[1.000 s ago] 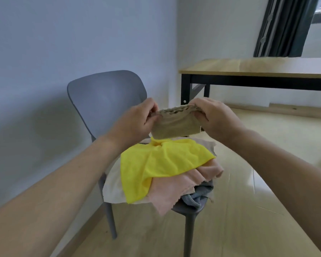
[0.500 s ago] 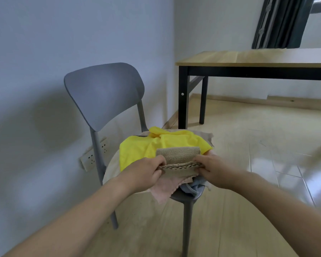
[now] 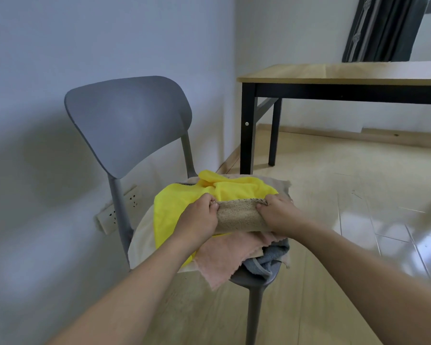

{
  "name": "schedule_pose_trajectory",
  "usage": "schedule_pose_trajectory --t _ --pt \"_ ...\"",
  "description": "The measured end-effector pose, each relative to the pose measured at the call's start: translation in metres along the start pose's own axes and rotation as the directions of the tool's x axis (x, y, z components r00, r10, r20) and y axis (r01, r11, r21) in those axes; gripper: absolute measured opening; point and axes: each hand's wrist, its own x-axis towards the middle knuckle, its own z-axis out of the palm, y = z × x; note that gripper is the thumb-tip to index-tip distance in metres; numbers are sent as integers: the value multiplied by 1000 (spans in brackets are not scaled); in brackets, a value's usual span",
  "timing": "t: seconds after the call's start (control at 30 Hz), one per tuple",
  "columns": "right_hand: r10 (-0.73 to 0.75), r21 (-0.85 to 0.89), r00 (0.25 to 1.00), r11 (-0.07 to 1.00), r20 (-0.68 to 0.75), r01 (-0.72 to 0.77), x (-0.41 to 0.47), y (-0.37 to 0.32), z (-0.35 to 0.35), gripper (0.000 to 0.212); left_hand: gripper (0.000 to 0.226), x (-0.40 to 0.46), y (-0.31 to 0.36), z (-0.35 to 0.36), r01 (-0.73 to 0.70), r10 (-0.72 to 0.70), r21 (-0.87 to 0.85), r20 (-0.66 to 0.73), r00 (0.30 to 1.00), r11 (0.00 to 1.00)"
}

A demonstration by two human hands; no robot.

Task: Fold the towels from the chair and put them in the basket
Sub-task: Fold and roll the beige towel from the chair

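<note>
Fingers of both hands pinch the tan towel at its ends, over the pile on the chair; edges should stay level, then press the fold flat.

Both hands gripping folded tan towel, over yellow towel, grey chair

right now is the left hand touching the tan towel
Touching. The head view shows the left hand pinching the left end of the folded tan towel, with no gap between fingers and cloth.
</note>
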Motion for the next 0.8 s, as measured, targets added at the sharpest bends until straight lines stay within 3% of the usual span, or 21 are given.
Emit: schedule_pose_trajectory --t 0.2,0.3,0.43,0.53,0.63,0.8 --pt "13 165 997 986 -74 -1 7 3 8 29 24 14 -2 14 98 -96 74 -31 995 992" --pt "85 275 993 960 -87 -58 9 5 11 17 36 16 2 17 159 -160 76 7 987 984" --pt "157 419 980 904 -123 -92 1 -1 12 26 49 8 10 17 191 -194 117 12 981 975" --pt "164 524 973 850 -162 -56 -10 -9 10 28 34 -3 19 13 129 -130 -25 -34 991 991" --pt "135 496 964 869 -227 -5 -24 -17 4 35 30 -16 34 3 78 -102 -224 -96 990 971" --pt "164 559 908 824 -385 88 -50 -25 -17 33 29 -35 57 -14 -4 -78 -345 -223 972 939"
